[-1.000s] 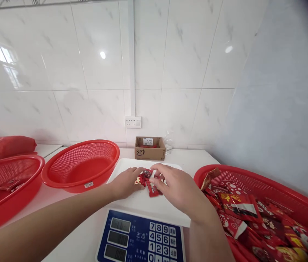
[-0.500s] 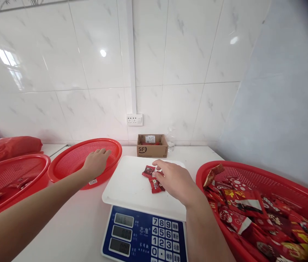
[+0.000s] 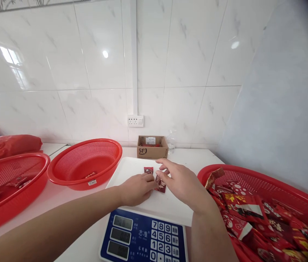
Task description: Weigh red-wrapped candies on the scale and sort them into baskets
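Cardboard box (image 3: 152,153), perhaps a clear bottle (image 3: 171,141) beside it

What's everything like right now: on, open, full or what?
Scale: seems on, faint digits showing
Packets on scale: lying there, partly hidden by left hand
Left hand: bent over packets, grip hidden
Right hand: half-open beside packets
Right basket: well filled
Middle basket: one small packet visible
Left basket: few packets visible
Cardboard box: open-topped
Socket: nothing plugged in

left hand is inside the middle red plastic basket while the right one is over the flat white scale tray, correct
No, the head view shows the left hand over the flat white scale tray too, not in the middle basket.
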Action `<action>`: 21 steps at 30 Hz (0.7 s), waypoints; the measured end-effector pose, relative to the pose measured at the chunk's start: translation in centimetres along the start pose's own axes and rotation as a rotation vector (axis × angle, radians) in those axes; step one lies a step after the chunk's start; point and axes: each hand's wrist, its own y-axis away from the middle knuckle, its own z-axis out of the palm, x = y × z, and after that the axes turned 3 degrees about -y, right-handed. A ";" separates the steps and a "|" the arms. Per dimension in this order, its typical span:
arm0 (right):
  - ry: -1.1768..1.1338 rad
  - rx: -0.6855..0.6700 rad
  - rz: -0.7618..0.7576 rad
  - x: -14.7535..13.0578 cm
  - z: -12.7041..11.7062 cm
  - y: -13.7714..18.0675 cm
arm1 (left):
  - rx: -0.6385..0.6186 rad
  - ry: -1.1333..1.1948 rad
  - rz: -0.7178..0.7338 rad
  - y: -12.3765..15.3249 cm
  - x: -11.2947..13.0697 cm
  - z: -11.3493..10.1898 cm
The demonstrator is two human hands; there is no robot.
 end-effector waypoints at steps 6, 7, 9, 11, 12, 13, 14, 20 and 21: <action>-0.062 0.006 -0.017 -0.3 -0.3 0.1 | 0.177 -0.035 -0.376 -0.6 -1.3 0.0; -0.070 0.002 -0.018 -0.4 -0.3 0.1 | 0.193 -0.025 -0.417 -1.1 -1.4 0.2; -0.074 -0.002 -0.032 -0.5 -0.3 0.1 | 0.190 -0.001 -0.444 -2.2 -1.3 0.7; -0.064 0.004 -0.048 -0.4 -0.3 0.1 | 0.155 0.008 -0.426 -3.3 -0.8 1.4; -0.062 0.008 -0.053 -0.4 -0.3 0.2 | 0.133 0.004 -0.411 -3.7 -0.4 1.8; -0.065 0.007 -0.057 -0.3 -0.3 0.2 | 0.114 -0.005 -0.396 -4.1 -0.1 2.1; -0.072 0.004 -0.060 -0.2 -0.3 0.2 | 0.099 -0.018 -0.384 -4.5 0.3 2.4; -0.122 0.013 -0.071 0.0 -0.8 0.5 | 0.091 -0.129 -0.326 -5.5 0.8 2.9; -0.123 0.011 -0.068 0.0 -0.8 0.6 | 0.086 -0.141 -0.300 -5.6 0.8 2.9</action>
